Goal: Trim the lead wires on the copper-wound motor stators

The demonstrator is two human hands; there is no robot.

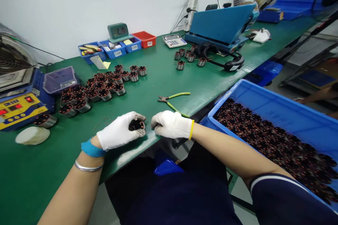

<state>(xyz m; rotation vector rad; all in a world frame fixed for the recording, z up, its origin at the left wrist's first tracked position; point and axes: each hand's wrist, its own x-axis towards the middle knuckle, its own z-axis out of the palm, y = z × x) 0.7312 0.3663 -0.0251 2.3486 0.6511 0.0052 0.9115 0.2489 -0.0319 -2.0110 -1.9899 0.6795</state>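
My left hand (120,132), in a white glove, is wrapped round a motor stator (136,124) with copper windings, close to the table's front edge. Just to its right, my right hand (171,124), gloved too, has its fingers curled together; whatever they pinch, if anything, is too small or hidden to tell. A narrow gap separates the two hands. Behind the right hand lie green-handled cutters (171,102), jaws pointing left. Several more stators (105,94) stand grouped on the green table to the left, and a smaller group (180,64) sits farther back.
A blue crate (290,112) full of stators stands at the right. Along the wall are small blue bins (116,53), a red bin (144,38), a clock (118,30) and a calculator (174,40). A yellow-fronted soldering station (22,110) is at left; a black headset (232,61) lies farther right.
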